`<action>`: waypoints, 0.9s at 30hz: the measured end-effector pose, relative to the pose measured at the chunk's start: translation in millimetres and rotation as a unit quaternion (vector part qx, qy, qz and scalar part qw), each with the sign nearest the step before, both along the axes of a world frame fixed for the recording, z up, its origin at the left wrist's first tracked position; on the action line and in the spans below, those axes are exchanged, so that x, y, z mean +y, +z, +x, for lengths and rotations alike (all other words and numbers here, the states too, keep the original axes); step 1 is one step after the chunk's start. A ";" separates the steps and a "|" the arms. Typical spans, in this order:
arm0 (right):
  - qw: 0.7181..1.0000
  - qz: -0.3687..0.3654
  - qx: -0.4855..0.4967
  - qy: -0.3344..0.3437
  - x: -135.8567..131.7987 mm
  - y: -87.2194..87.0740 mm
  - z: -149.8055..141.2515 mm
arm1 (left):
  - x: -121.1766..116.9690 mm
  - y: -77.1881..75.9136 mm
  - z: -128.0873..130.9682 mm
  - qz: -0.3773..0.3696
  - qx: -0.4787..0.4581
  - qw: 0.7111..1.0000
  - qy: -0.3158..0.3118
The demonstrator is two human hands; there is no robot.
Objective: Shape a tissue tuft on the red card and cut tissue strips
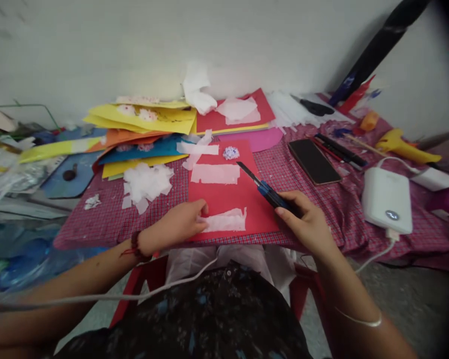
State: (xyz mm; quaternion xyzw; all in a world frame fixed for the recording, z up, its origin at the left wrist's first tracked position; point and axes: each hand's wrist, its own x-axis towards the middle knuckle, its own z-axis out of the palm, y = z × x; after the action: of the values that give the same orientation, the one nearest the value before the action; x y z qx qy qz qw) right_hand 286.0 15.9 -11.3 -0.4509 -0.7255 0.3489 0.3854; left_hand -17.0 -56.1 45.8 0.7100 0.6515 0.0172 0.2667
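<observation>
My right hand (309, 223) is wrapped around a blue-and-black utility knife (270, 193), its blade extended and pointing up and left over a red sheet (219, 195). At the sheet's near edge, my left hand (175, 222) has its curled fingers closed on the left end of a pale tissue paper strip (227, 221). Farther up lies a second tissue strip (215, 174). Several crossed strips (199, 148) overlap the sheet's far left corner. Beside them rests a small pile of white-and-purple bits (231, 152).
Left of the sheet are a heap of cut tissue pieces (147, 184) and stacked yellow folders (145, 119). To the right lie a phone (314, 160), scissors (312, 106), pens (340, 151), a yellow glue gun (406, 147) and a white power bank (387, 197) with a cable.
</observation>
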 end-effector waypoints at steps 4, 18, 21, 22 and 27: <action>1.000 0.001 0.022 0.010 -0.7 -0.8 2.4 | 3.3 3.8 6.8 -0.008 -0.020 0.999 -0.044; 0.996 -0.015 0.087 0.006 -2.1 0.4 3.8 | 141.4 50.1 -38.0 0.068 -0.153 0.984 0.061; 0.995 -0.011 0.096 0.011 -1.9 0.3 4.4 | 162.5 50.2 -53.3 0.092 -0.111 0.987 0.067; 0.995 -0.010 0.097 0.014 -1.8 0.3 4.6 | 166.6 50.2 -57.5 0.099 -0.092 0.989 0.067; 0.995 -0.009 0.096 0.011 -2.0 0.7 4.4 | 163.3 51.5 -58.8 0.192 0.062 0.978 0.045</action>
State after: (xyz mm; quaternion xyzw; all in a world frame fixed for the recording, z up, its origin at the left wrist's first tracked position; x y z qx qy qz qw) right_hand 290.4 14.0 -10.6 -0.4104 -0.6873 0.4012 0.4451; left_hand -75.8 107.2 97.2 0.7177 0.6825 0.1104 0.0835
